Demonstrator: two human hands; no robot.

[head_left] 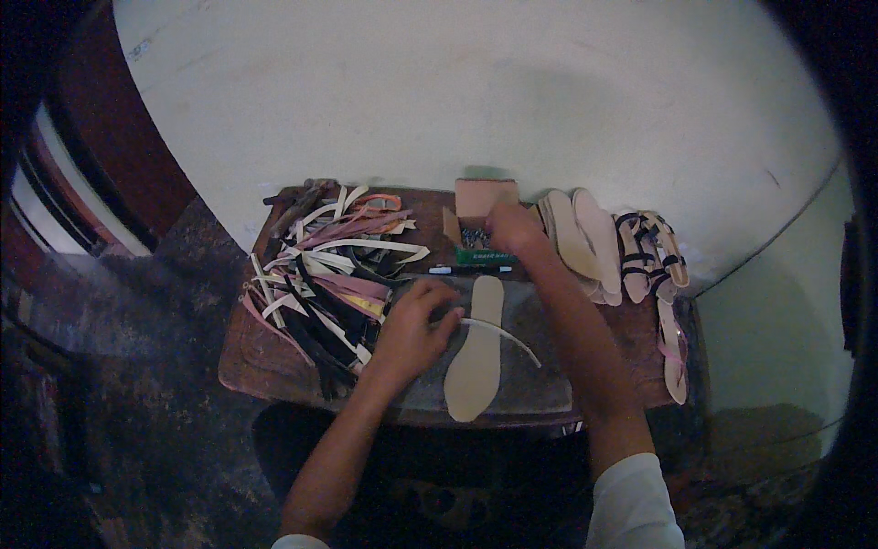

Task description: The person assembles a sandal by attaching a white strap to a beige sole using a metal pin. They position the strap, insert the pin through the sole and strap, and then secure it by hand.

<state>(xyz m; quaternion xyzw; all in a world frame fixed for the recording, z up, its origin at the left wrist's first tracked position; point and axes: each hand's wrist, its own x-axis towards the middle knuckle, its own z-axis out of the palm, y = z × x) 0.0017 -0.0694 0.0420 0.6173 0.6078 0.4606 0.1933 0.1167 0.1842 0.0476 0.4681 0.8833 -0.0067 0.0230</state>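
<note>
My left hand (pixel 423 316) is closed, pinching one end of a thin white strap (pixel 508 335) between thumb and fingers. The strap curves to the right across a beige sandal sole (pixel 475 371), which lies lengthwise in front of me on a dark grey mat (pixel 540 384). Over the right side of a small open cardboard box (pixel 485 197) is my right hand (pixel 515 229), its fingers bent down and mostly hidden. Small dark nails (pixel 474 238) show inside the box. Between box and sole lies a marker pen (pixel 469 270).
Loose straps (pixel 338 274) in white, black and pink cover the table's left side. Stacked beige soles (pixel 585 233) stand right of the box, beside black-strapped sandals (pixel 645 247) and a pink-strapped sandal (pixel 673 357). A hammer-like tool (pixel 297 206) lies far left. The wall (pixel 412 110) rises behind the wooden table (pixel 240 361).
</note>
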